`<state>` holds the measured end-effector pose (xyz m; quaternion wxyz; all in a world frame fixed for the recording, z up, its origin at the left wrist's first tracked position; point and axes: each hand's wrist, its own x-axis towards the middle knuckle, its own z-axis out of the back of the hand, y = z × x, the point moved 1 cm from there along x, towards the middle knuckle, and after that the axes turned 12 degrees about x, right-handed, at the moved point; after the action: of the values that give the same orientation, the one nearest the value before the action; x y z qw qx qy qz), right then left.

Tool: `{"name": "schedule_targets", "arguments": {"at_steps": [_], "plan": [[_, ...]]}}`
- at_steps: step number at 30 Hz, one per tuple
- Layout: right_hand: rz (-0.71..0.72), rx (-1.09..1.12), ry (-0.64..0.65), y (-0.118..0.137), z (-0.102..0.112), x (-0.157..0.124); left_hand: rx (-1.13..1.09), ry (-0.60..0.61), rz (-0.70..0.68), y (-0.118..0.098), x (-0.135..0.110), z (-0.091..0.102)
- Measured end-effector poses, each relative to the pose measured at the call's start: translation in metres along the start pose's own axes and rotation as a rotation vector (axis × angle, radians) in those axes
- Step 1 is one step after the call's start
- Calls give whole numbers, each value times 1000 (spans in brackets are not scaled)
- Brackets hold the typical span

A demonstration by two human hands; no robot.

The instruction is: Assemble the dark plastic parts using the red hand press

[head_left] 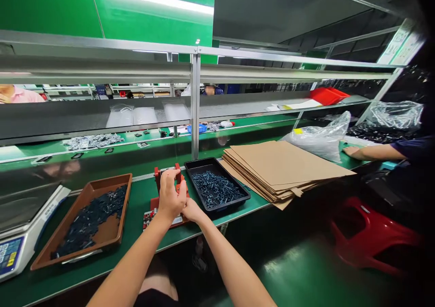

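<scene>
A red bench fixture (185, 190) with metal parts stands near the front edge of the green bench. My left hand (171, 193) is raised in front of it, fingers curled and thumb upright; whatever lies inside its grip is hidden. Low at the fixture's front is my right hand (193, 209), close against my left wrist, its fingertips out of sight. Right beside the fixture, a black tray (242, 199) holds many small dark blue pieces (214, 189). To the left, a brown tray (109, 232) contains a heap of small dark parts (91, 216).
A weighing scale (44, 214) is at far left. Stacked cardboard sheets (272, 164) and a clear plastic bag (319, 137) lie on the right. A metal post (195, 107) rises behind the fixture. Another person's arm (377, 152) reaches in above a red stool (370, 234).
</scene>
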<state>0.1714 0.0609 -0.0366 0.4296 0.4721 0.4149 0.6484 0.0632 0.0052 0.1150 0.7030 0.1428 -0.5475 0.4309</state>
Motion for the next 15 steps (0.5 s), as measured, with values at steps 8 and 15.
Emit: {"name": "schedule_targets", "arguments": {"at_steps": [8,15], "plan": [[-62,-27,-26,-6,-5,-4,-38,275,292,33,74,-6],[107,-30,-63,-16,-9,-15,4,127,226,58,47,-2]]}}
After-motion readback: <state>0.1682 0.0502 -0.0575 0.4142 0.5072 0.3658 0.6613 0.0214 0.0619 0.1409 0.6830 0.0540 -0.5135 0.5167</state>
